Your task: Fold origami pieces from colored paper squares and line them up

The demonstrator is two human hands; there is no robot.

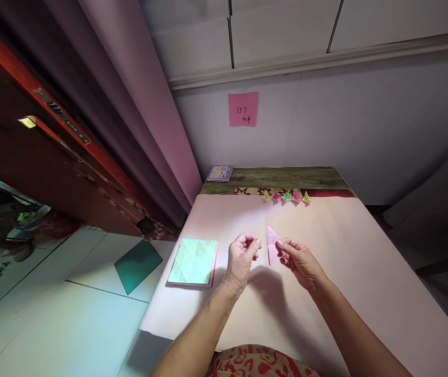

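My right hand (298, 259) pinches a folded pink paper (272, 242), a pointed piece held upright above the pale table (345, 272). My left hand (242, 256) hovers just left of the paper with its fingers curled in, and nothing shows in them. Neither hand touches the table. A stack of square paper sheets (193, 262), pale green on top, lies to the left of my left hand near the table's edge.
Several small folded paper pieces (287, 197) in yellow, pink and green stand in a row at the table's far side. A colourful paper pack (220, 173) lies behind them. A pink note (243, 109) hangs on the wall. A green sheet (137, 264) lies on the floor.
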